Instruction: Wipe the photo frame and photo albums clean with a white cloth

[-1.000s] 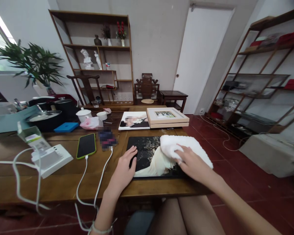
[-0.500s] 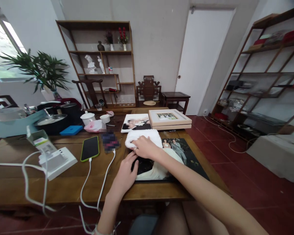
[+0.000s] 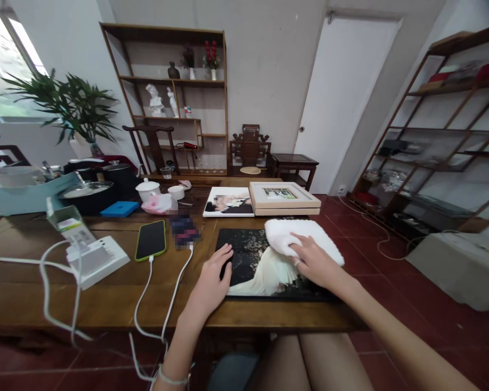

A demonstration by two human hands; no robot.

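Observation:
A large dark photo panel [image 3: 248, 271] lies flat near the table's front edge, with a pale gown showing in its picture. My right hand [image 3: 311, 259] presses a white fluffy cloth [image 3: 323, 239] onto the panel's right part, fingers bent over the cloth's near edge. The cloth hides the upper right of the picture. My left hand [image 3: 214, 279] rests at the panel's left edge with its fingers stretched out flat and nothing held.
Behind the panel are a white photo panel [image 3: 211, 209] and stacked light wooden frames [image 3: 287, 209]. Left of my hands lie a phone [image 3: 151, 240] on a white cable [image 3: 137, 309], an opened white box [image 3: 114, 255] and a pink packet [image 3: 158, 204]. Pots [image 3: 87, 195] stand farther left.
My right hand has slid the white cloth from the panel's left part across to its right part. My left hand stays by the left edge. The view has shifted slightly.

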